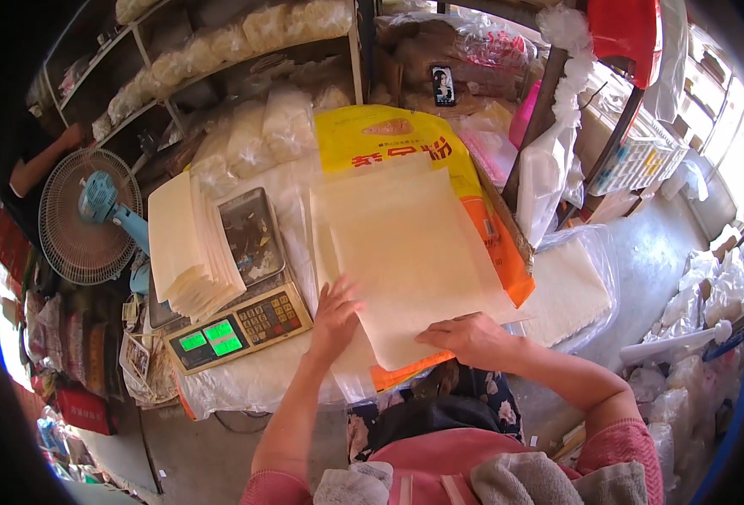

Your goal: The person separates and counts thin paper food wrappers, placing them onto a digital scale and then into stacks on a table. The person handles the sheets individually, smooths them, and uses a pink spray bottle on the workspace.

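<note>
A stack of thin cream sheets (405,244) lies in front of me on a yellow and orange printed sack. My left hand (336,316) is at the stack's left edge, slightly blurred, its fingers apart and holding nothing. At the near right edge, my right hand (471,338) has its bent fingers closed on the cream sheets; its thumb is hidden. Left of the stack, a digital scale (241,328) with green lit displays carries another pile of cream sheets (185,244) on its metal pan (258,231).
The sack (380,126) spreads beneath the stack. A fan (90,215) stands at the left, near another person's arm (39,168). Bagged sheets (570,290) lie right of the table. Filled shelves (220,63) and a phone (443,86) are at the back.
</note>
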